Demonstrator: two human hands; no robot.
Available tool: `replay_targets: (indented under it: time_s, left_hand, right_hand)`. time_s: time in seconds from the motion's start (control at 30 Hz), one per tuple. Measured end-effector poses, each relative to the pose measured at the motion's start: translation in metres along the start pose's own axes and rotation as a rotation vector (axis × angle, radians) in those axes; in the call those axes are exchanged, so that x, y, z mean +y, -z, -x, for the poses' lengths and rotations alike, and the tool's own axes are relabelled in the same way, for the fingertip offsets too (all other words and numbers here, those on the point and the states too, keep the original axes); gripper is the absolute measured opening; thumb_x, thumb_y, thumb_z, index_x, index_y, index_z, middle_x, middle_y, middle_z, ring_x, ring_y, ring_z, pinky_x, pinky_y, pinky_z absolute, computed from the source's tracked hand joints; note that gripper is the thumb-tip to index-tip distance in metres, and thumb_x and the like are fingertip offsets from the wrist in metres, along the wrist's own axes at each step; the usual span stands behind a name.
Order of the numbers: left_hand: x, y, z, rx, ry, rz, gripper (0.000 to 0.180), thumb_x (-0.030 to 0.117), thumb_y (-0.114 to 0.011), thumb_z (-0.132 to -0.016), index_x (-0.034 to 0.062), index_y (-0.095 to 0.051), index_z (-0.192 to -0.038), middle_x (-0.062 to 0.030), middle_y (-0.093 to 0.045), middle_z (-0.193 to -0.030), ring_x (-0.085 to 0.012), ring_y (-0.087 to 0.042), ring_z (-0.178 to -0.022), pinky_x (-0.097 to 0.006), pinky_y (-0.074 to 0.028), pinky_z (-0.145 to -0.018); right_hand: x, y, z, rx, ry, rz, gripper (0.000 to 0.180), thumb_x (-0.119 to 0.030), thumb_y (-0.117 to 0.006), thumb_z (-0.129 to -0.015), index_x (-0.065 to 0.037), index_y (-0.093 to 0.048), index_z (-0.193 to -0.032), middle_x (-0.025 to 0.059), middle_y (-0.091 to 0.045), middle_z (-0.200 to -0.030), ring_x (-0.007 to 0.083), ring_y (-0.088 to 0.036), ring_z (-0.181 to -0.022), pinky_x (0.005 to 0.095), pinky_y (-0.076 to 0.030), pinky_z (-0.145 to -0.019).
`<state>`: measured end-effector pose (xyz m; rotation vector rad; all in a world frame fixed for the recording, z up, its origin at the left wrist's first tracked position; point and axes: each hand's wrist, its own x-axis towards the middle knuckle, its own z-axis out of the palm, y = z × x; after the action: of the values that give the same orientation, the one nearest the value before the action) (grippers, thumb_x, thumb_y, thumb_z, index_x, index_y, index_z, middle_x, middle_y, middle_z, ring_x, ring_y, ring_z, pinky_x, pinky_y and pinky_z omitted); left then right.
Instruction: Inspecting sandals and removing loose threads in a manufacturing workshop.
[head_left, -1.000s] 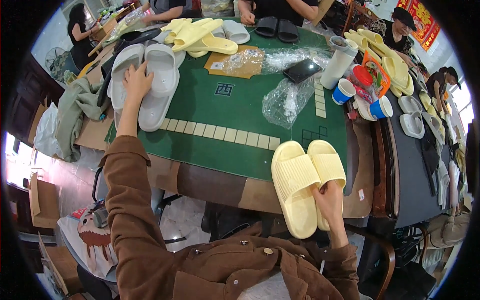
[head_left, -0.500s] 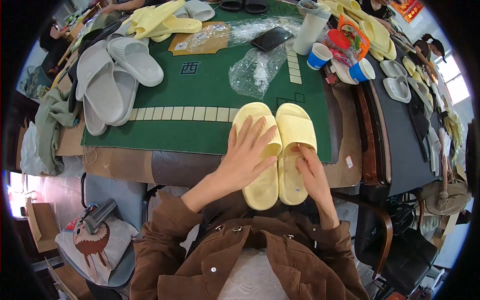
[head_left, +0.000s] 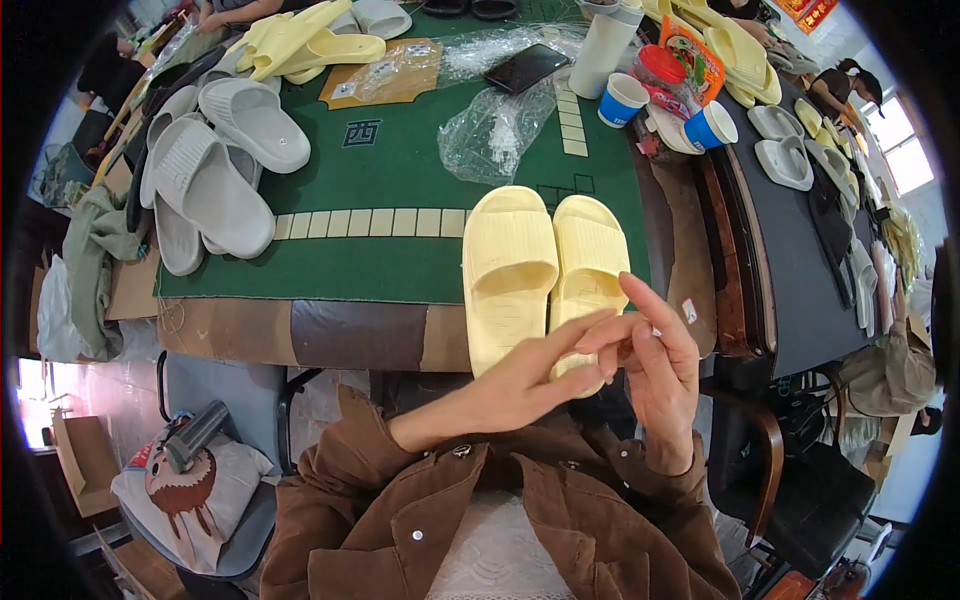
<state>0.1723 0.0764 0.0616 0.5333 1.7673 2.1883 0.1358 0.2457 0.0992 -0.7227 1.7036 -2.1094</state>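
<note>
Left hand [head_left: 530,375]: fingers extended, tips meeting right hand [head_left: 665,390], fingers part-bent. Can't tell if either pinches anything. Yellow slippers [head_left: 510,240] side by side, just right of frame centre, ribbed straps, heels partly blocked by hands. Smooth grey slippers [head_left: 215,190] piled upper left; crinkled clear plastic [head_left: 490,140] upper centre, on green mat [head_left: 400,270].

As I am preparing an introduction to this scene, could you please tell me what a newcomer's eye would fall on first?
Probably the pale yellow slippers, seen across the near edge of the green mat, with the person's hands close together over their lower right. Next, the gray slippers heaped at the mat's left and the blue-and-white cups around its right edge.
</note>
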Motion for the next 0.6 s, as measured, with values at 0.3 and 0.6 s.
replay_targets:
  time_s: [0.3, 0.6]
  left_hand:
    - [0.003, 0.020, 0.040, 0.224, 0.068, 0.172, 0.016, 0.013, -0.036, -0.102, 0.0015, -0.047, -0.101, 0.0002, -0.042, -0.069, -0.0063, -0.039, -0.061, -0.022, -0.036, -0.058]
    - [0.025, 0.038, 0.074, 0.223, -0.190, -0.477, 0.012, 0.005, -0.050, -0.093, 0.0051, -0.062, -0.093, -0.0064, -0.056, -0.088, -0.0163, -0.053, -0.077, -0.025, -0.041, -0.067]
  right_hand:
    - [0.010, 0.039, 0.008, 0.337, 0.013, -0.160, 0.020, -0.015, -0.039, -0.102, -0.003, -0.047, -0.116, 0.0158, -0.065, -0.097, 0.0089, -0.049, -0.068, 0.0209, -0.041, -0.064]
    - [0.004, 0.065, 0.022, 0.481, 0.183, -0.056, 0.020, -0.014, -0.043, -0.101, -0.002, -0.057, -0.108, 0.0097, -0.064, -0.089, 0.0063, -0.048, -0.063, 0.0189, -0.040, -0.058]
